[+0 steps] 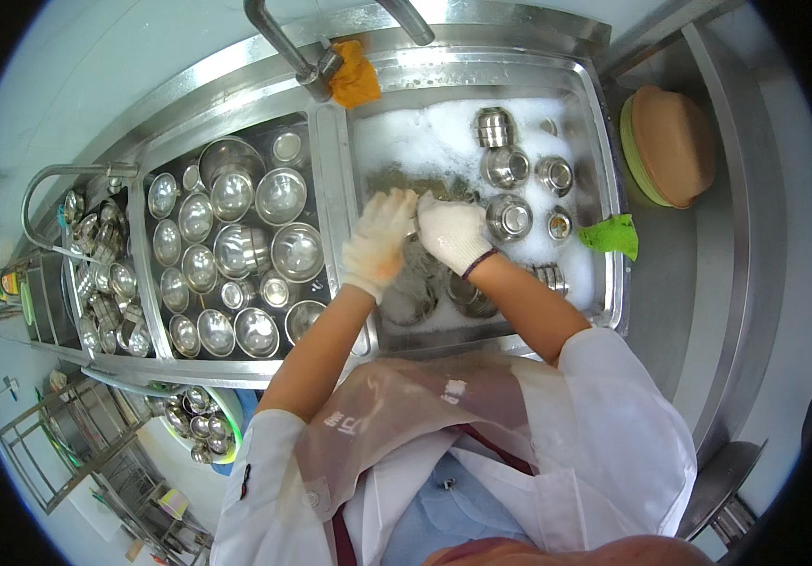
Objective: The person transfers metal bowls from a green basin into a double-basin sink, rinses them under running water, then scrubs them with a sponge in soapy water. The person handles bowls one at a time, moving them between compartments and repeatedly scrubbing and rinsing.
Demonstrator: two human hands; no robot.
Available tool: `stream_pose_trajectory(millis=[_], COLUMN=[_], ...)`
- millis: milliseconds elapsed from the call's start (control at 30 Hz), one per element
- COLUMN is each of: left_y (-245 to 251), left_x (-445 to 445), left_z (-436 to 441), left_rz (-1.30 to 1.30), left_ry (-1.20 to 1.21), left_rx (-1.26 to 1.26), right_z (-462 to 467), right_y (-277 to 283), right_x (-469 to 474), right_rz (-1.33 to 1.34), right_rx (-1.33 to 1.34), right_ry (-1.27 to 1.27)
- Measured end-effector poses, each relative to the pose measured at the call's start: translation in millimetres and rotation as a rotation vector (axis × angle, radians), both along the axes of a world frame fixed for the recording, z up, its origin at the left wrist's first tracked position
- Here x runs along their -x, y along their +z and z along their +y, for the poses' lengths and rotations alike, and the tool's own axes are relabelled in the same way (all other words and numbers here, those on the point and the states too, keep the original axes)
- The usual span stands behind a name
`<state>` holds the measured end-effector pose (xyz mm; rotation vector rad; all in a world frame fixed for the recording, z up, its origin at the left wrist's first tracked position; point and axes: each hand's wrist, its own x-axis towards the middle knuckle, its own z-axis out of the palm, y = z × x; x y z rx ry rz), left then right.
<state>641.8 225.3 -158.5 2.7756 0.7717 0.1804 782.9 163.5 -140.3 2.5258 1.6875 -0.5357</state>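
Both my hands wear pale work gloves and meet over the foamy water of the right sink basin [607, 283]. My left hand [381, 240] looks wet, its fingers stretched out and close together. My right hand [452, 230], in a knit glove with a dark cuff, is curled beside it. A small bit of metal shows between them, but the gloves hide what it belongs to. To the right, steel bowls [510, 217] sit upside down in the foam. Under the water near my wrists lie more bowls [409, 301], partly hidden by suds and my right forearm.
The middle basin holds many steel bowls [287, 197]; the far left one holds piled metalware [105, 240]. A faucet [310, 78] rises behind, beside an orange cloth [355, 74]. A green cloth [611, 237] hangs over the right rim. Brown and green basins [675, 148] stand farther right.
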Motion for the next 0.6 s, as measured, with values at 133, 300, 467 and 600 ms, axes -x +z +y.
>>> stream_pose_trajectory(millis=[133,300,467,600], left_y=[-17,-16,-18,-31], left_x=[31,57,68,74], left_z=[26,83,104,69], left_rz=[-0.596,-1.060,-1.524,-1.289], left_ry=[0.396,0.716,0.930,0.882], left_rx=[0.411,1.077,1.617,1.698], right_z=[4,29,27,0], right_y=[-12,-63,-155,-190], right_x=[-4,-24,-42,-13], right_rz=[0.306,0.447,0.723,0.825], right_rx=[-0.277,-0.330,0.332,0.581], right_ry=[-0.090,0.151,-0.309,0.043])
